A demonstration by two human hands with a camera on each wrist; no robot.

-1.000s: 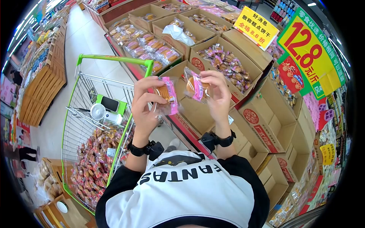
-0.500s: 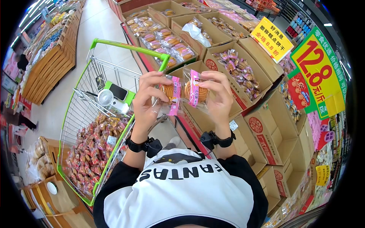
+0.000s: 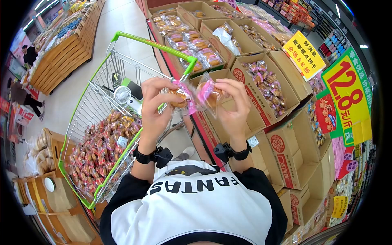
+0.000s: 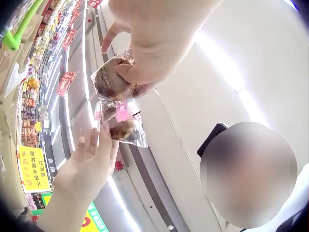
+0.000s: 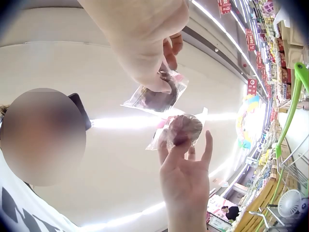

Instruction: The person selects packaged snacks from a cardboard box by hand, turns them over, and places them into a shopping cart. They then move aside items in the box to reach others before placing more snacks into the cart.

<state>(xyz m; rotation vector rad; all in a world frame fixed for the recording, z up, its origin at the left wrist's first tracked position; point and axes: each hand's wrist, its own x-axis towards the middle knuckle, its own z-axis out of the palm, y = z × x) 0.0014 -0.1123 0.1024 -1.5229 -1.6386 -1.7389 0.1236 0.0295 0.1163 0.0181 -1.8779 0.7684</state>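
Note:
My left hand point(image 3: 153, 102) pinches a mooncake point(image 3: 178, 100) in a clear wrapper with a pink band. In my right hand point(image 3: 234, 105), thumb and fingers grip a similar wrapped mooncake point(image 3: 211, 97), tilted and a little blurred. Both packets are side by side in front of the chest, their edges overlapping in the head view. From below, the left wrist view shows the left hand's mooncake point(image 4: 108, 79) above the right hand's mooncake point(image 4: 123, 130). The right wrist view shows the undersides of both packets, with the left hand's fingers point(image 5: 207, 147) partly spread.
A green-rimmed shopping cart point(image 3: 157, 43) at left holds a heap of wrapped pastries point(image 3: 104, 153) and a small white fan point(image 3: 122, 94). Cardboard boxes point(image 3: 292, 155) stand ahead and to the right, some with packets. Price signs point(image 3: 344, 96) rise above them.
The two packets came together side by side with their faces up, then the right one tilted. The head view has turned, so the cart and boxes sit further right. Both hands keep their grip.

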